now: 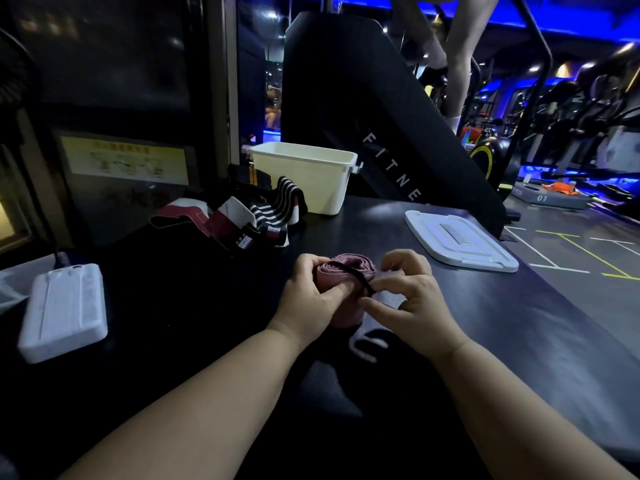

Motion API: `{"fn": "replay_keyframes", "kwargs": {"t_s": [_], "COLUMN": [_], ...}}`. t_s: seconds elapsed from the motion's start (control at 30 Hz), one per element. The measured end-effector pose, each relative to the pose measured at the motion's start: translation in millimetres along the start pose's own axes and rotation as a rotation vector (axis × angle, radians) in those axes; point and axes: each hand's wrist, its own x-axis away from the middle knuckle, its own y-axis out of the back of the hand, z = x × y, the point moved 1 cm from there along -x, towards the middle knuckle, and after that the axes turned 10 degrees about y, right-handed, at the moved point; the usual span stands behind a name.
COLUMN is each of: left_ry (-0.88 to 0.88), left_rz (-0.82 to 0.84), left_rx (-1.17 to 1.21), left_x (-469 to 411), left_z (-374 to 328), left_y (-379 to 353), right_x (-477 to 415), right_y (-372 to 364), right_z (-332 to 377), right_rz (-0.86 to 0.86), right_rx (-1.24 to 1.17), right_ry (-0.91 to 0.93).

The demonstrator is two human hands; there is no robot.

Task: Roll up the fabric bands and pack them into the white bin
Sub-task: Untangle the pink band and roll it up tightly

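A pink fabric band (341, 271), rolled into a thick coil, sits in the middle of the dark table. My left hand (313, 299) grips the roll from the left, thumb pressed on its side. My right hand (407, 301) pinches a thin black elastic strap (358, 280) that runs across the top of the roll. The band's loose tail lies under my wrists. The white bin (304, 174) stands open at the back of the table. Beside it lies a heap of unrolled bands (249, 216), striped black and white and dark red.
The bin's white lid (460, 242) lies flat at the right, near the table's edge. A white power bank (64, 311) with a cable sits at the left. A black gym machine (381, 116) rises behind the bin. The floor drops away at the right.
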Motion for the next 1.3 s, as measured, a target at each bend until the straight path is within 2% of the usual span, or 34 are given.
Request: {"fn": "replay_keyframes", "kwargs": {"t_s": [0.1, 0.27, 0.33, 0.5, 0.63, 0.73, 0.9, 1.03, 1.2, 1.3], "left_ry": [-0.004, 0.102, 0.109, 0.046, 0.075, 0.086, 0.071, 0.084, 0.043, -0.022], "left_rz": [0.033, 0.338, 0.406, 0.391, 0.459, 0.518, 0.519, 0.575, 0.539, 0.458], "left_rx": [0.028, 0.328, 0.414, 0.339, 0.311, 0.273, 0.204, 0.232, 0.196, 0.133], "left_x": [-0.7, -3.8, -4.2, -6.6, -8.7, -7.7, -6.4, -6.9, -3.4, -0.7], "left_z": [0.6, 0.1, -1.3, -0.1, -0.6, -3.1, -4.9, -3.4, -4.8, -5.5], "left_y": [1.4, 9.7, 11.4, 8.2, 10.8, 12.5, 15.5, 15.8, 13.9, 11.8], "right_x": [0.6, 2.7, 1.9, 2.0, 2.5, 3.9, 5.3, 5.9, 6.2, 4.7], "right_y": [-0.9, -3.3, -1.1, -0.7, -2.0, -0.4, -0.2, -1.1, -1.4, -0.6], "right_z": [-2.6, -4.2, -6.3, -9.0, -9.5, -9.7, -10.8, -13.3, -13.4, -10.2], "right_rz": [0.039, 0.041, 0.019, -0.019, -0.009, 0.034, 0.097, 0.102, 0.07, 0.051], "right_rx": [-0.023, -0.113, -0.098, -0.078, -0.1, -0.213, -0.435, -0.508, -0.487, -0.358], "right_ry": [-0.025, -0.209, -0.243, -0.213, -0.206, -0.244, -0.319, -0.332, -0.334, -0.25]}}
